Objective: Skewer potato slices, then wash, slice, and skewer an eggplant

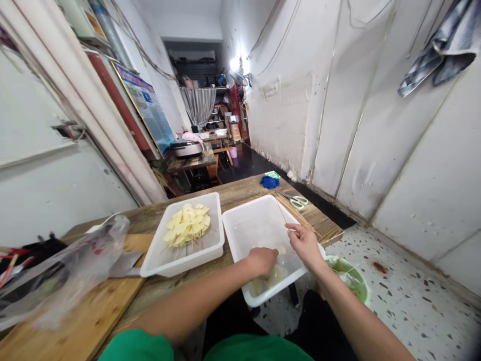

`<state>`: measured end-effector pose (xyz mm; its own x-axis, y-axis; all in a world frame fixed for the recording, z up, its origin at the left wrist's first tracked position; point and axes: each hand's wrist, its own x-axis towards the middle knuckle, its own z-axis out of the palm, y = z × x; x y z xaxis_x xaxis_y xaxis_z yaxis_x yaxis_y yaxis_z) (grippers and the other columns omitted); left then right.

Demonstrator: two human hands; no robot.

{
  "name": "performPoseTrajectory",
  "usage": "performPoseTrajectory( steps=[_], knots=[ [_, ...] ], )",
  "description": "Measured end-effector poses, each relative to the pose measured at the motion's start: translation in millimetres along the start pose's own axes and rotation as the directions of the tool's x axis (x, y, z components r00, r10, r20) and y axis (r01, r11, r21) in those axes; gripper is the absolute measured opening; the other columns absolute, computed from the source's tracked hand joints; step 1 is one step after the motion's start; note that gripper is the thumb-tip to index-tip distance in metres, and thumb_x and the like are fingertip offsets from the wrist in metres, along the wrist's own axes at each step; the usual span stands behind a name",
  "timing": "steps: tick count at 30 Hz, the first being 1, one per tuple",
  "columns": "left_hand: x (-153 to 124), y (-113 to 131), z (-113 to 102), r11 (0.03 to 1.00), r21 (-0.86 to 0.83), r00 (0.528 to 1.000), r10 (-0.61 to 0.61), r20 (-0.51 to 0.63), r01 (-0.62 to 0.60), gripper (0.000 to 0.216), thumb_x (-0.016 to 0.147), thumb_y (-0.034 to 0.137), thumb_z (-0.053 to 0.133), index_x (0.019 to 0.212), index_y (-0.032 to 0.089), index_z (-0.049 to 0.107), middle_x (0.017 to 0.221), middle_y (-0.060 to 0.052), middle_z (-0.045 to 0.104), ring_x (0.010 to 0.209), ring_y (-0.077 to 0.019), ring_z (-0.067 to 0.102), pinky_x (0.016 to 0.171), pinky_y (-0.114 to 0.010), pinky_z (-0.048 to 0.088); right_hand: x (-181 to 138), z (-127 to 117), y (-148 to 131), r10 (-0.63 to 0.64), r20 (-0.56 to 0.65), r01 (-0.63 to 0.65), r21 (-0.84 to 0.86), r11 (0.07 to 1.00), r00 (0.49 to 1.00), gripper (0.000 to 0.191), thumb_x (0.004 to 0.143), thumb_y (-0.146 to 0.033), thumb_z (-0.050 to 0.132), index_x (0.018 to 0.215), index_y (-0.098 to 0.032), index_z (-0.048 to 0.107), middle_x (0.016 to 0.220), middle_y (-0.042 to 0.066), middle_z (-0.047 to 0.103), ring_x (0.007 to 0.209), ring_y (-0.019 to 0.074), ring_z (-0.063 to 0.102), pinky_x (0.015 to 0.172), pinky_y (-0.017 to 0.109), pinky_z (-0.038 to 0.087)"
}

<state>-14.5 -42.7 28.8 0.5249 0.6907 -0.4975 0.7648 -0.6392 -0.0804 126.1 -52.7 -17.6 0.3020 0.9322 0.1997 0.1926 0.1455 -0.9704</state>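
Note:
My right hand pinches a thin wooden skewer over the right edge of a white plastic tray. Inside that tray, my left hand reaches down with curled fingers among pale, wet-looking slices. Its fingertips are partly hidden, so I cannot make out what they grip. A second white tray stands to the left. It carries a heap of thin pale yellow slices, with skewer ends sticking out at the front. More skewers lie on the table beside the right tray.
Scissors and a blue crumpled item lie on the wooden table behind the right tray. A plastic bag, a broad blade and a wooden board are at left. A green basin stands low at right.

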Motion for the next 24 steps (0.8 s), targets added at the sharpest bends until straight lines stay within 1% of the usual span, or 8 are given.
performPoseTrajectory(
  steps=[4, 8, 13, 15, 17, 19, 21, 24],
  knots=[
    [1.7, -2.8, 3.4, 0.998, -0.040, 0.998, -0.054, 0.043, 0.055, 0.063, 0.057, 0.021, 0.082, 0.114, 0.010, 0.060, 0.111, -0.020, 0.067, 0.099, -0.0340, 0.065, 0.079, -0.038, 0.053, 0.8, 0.4, 1.2, 0.011, 0.007, -0.011, -0.010, 1.000, 1.000, 0.058, 0.071, -0.049, 0.047, 0.106, -0.007, 0.067, 0.046, -0.006, 0.039, 0.044, 0.0123, 0.035, 0.046, 0.026, 0.029],
    [9.8, -12.8, 13.0, 0.977, -0.196, 0.995, -0.096, -0.027, 0.089, 0.060, 0.054, 0.027, 0.083, 0.109, 0.013, 0.063, 0.109, -0.014, 0.068, 0.097, -0.0296, 0.065, 0.076, -0.031, 0.051, 0.9, 0.3, 1.7, 0.005, -0.006, -0.006, -0.013, 1.000, 1.000, 0.057, 0.072, -0.048, 0.047, 0.107, -0.008, 0.067, 0.047, -0.006, 0.038, 0.045, 0.0122, 0.036, 0.046, 0.026, 0.029],
    [28.2, -28.8, 23.6, 0.865, -0.502, 0.997, -0.057, -0.057, 0.021, 0.018, 0.057, 0.027, 0.079, 0.068, 0.018, 0.067, 0.064, 0.001, 0.062, 0.068, -0.0195, 0.063, 0.062, -0.025, 0.045, 0.8, 0.3, 2.7, -0.006, -0.016, 0.006, -0.009, 1.000, 1.000, 0.054, 0.073, -0.045, 0.049, 0.107, -0.007, 0.067, 0.050, -0.005, 0.040, 0.046, 0.0118, 0.036, 0.046, 0.025, 0.029],
    [40.1, -34.7, 18.7, 0.687, -0.726, 0.984, -0.123, -0.127, -0.008, 0.015, 0.057, 0.021, 0.077, 0.058, 0.018, 0.062, 0.050, 0.003, 0.053, 0.055, -0.0157, 0.057, 0.057, -0.024, 0.044, 0.8, 0.1, 3.3, -0.006, -0.027, 0.006, -0.009, 1.000, 1.000, 0.054, 0.073, -0.044, 0.049, 0.107, -0.007, 0.067, 0.051, -0.005, 0.041, 0.045, 0.0114, 0.035, 0.045, 0.025, 0.028],
    [55.6, -41.5, 6.6, 0.310, -0.946, 0.913, -0.354, -0.202, -0.090, 0.016, 0.059, 0.014, 0.076, 0.055, 0.016, 0.060, 0.048, 0.004, 0.052, 0.048, -0.0125, 0.053, 0.054, -0.023, 0.044, 1.0, -0.2, 3.6, -0.014, -0.034, 0.013, -0.010, 1.000, 0.999, 0.053, 0.073, -0.044, 0.049, 0.106, -0.007, 0.067, 0.051, -0.005, 0.041, 0.045, 0.0109, 0.033, 0.045, 0.025, 0.026],
    [72.6, -49.5, -8.9, -0.050, -0.969, 0.800, -0.576, -0.170, -0.242, 0.013, 0.066, 0.013, 0.073, 0.061, 0.015, 0.061, 0.054, 0.002, 0.056, 0.048, -0.0105, 0.053, 0.055, -0.023, 0.045, 1.1, -0.5, 3.0, -0.018, -0.026, 0.018, -0.013, 1.000, 0.999, 0.053, 0.073, -0.044, 0.049, 0.106, -0.007, 0.068, 0.052, -0.005, 0.041, 0.046, 0.0106, 0.032, 0.045, 0.025, 0.025],
    [87.9, -58.0, -22.5, -0.208, -0.914, 0.732, -0.669, -0.126, -0.348, 0.006, 0.074, 0.015, 0.068, 0.072, 0.015, 0.062, 0.062, 0.001, 0.060, 0.051, -0.0085, 0.054, 0.058, -0.022, 0.048, 0.7, -0.9, 1.4, -0.013, 0.003, 0.013, -0.024, 1.000, 1.000, 0.053, 0.074, -0.045, 0.049, 0.105, -0.007, 0.069, 0.051, -0.005, 0.039, 0.045, 0.0105, 0.031, 0.045, 0.025, 0.024],
    [102.5, -69.6, -31.4, -0.320, -0.846, 0.686, -0.724, -0.072, -0.426, 0.005, 0.080, 0.019, 0.066, 0.081, 0.014, 0.063, 0.066, 0.000, 0.060, 0.052, -0.0066, 0.054, 0.058, -0.021, 0.048, -0.4, -1.4, -1.4, -0.006, 0.067, 0.011, -0.077, 0.997, 0.998, 0.054, 0.073, -0.046, 0.048, 0.103, -0.007, 0.071, 0.049, -0.005, 0.038, 0.045, 0.0108, 0.031, 0.046, 0.025, 0.024]
  ],
)
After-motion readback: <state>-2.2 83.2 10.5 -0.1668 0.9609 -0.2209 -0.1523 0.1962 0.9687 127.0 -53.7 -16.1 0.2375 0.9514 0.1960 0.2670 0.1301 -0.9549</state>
